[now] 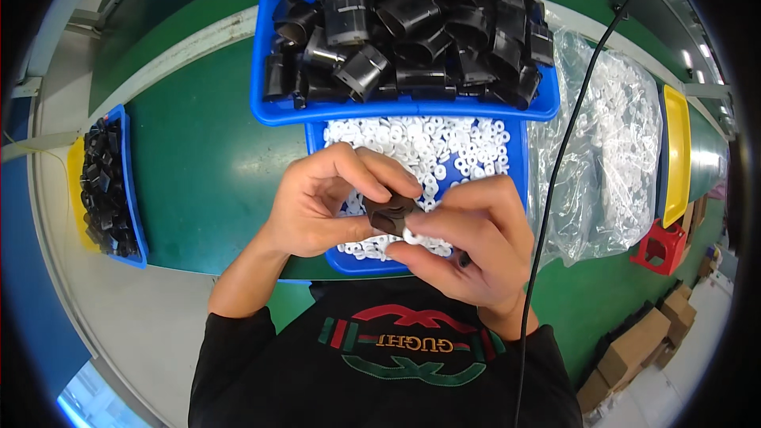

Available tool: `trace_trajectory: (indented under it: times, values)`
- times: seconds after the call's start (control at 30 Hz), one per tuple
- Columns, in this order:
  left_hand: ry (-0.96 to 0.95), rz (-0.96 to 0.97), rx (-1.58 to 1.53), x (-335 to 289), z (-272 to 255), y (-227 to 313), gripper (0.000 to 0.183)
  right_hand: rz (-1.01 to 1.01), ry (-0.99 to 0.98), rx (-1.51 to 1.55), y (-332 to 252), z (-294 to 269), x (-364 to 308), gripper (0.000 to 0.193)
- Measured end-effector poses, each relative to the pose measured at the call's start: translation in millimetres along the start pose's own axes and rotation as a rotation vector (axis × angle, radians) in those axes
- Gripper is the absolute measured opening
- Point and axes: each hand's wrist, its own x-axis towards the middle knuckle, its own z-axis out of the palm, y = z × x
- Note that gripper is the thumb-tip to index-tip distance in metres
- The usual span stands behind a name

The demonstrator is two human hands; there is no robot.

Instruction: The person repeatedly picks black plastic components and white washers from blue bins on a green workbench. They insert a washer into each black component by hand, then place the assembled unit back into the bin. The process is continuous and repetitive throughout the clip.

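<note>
Between finger and thumb, my left hand (333,198) grips a dark, hollow plastic housing (387,214) over a blue tray. A small white ring (409,235) is pinched in my right hand (479,246), right at the housing's near edge. A small black piece (464,258) shows among the curled fingers of that hand; its kind I cannot make out. Below both hands lies the blue tray (519,190), holding many loose white rings (372,135).
A blue bin (404,108) heaped with black housings (412,24) overlaps the tray's far side. Right of it lies a clear bag (610,150) of white rings, crossed by a black cable (567,143). At far left stands another blue bin (133,190) of black parts; a red stool (659,247) is right.
</note>
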Motion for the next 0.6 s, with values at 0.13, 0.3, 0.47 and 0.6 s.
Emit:
trace_trajectory:
  times: [0.13,0.3,0.47,0.6]
  values:
    - [-0.001,-0.015,-0.044,1,1,-1,0.036,0.101,-0.022,-0.034,-1,4,-3,0.048]
    - [0.004,-0.010,-0.030,-1,0,-5,0.036,0.126,-0.005,-0.030,4,9,-9,0.049]
    - [-0.033,-0.029,0.092,2,-3,-1,0.041,0.095,0.003,-0.008,6,10,-11,0.048]
    - [0.027,-0.009,0.093,3,-7,10,0.036,0.015,0.024,0.069,-10,-6,-12,0.047]
